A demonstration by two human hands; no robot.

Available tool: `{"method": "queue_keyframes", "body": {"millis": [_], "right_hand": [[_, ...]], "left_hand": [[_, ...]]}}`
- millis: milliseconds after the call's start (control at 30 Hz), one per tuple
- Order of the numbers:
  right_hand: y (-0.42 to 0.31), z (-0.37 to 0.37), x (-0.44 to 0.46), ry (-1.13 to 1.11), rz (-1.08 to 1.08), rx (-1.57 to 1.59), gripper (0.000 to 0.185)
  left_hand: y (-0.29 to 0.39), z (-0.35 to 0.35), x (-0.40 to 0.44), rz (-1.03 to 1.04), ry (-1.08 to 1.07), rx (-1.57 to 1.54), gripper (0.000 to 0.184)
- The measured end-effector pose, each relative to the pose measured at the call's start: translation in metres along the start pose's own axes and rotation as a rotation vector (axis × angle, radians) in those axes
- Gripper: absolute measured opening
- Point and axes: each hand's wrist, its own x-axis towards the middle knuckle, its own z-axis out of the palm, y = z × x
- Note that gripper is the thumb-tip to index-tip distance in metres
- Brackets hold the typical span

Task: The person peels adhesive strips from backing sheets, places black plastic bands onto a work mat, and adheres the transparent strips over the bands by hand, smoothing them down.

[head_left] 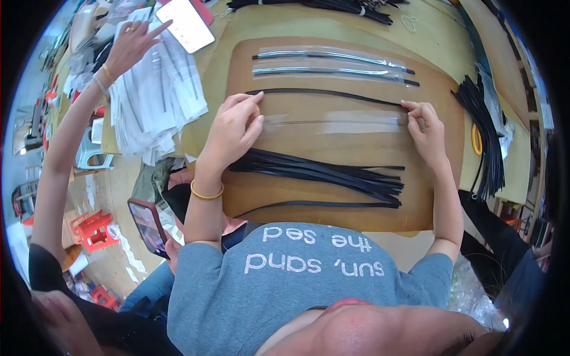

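Observation:
A single black strip [332, 92] is stretched nearly straight across the brown board [237, 71]. My left hand [238, 126] pinches its left end, and my right hand [424, 121] pinches its right end. Just below the strip lies a clear plastic sleeve [332, 123] between my hands. Two black strips in clear sleeves [332, 63] lie higher on the board. Nearer to me is a bundle of loose black strips [320, 172], with one strip [320, 204] lying apart along its lower side.
At the left, a co-worker's hand [129, 48] reaches to a phone [187, 26] beside white paper strips [157, 98]. Another phone [148, 225] is held below. More black strips [484, 139] and orange-handled scissors [476, 139] lie at the right; another bundle [320, 6] lies behind.

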Motion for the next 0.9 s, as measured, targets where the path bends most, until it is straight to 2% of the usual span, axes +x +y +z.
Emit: {"method": "queue_keyframes", "body": {"millis": [233, 500, 600, 800, 900], "right_hand": [[-0.001, 0.002, -0.006, 0.028, -0.096, -0.109, 0.010], [0.003, 0.003, -0.008, 0.043, -0.193, -0.139, 0.009], [0.004, 0.003, -0.008, 0.027, -0.114, -0.105, 0.009], [-0.003, -0.002, -0.004, 0.013, -0.139, -0.122, 0.010], [-0.003, -0.008, -0.002, -0.015, -0.250, -0.193, 0.012]], "left_hand": [[-0.002, 0.000, 0.002, 0.076, 0.026, 0.044, 0.011], [-0.003, -0.004, 0.006, 0.024, -0.030, 0.008, 0.010], [-0.003, -0.003, 0.007, 0.025, -0.008, -0.003, 0.010], [-0.006, -0.001, 0.010, 0.034, -0.006, 0.025, 0.010], [-0.009, -0.002, 0.011, 0.051, -0.024, 0.058, 0.010]]}}
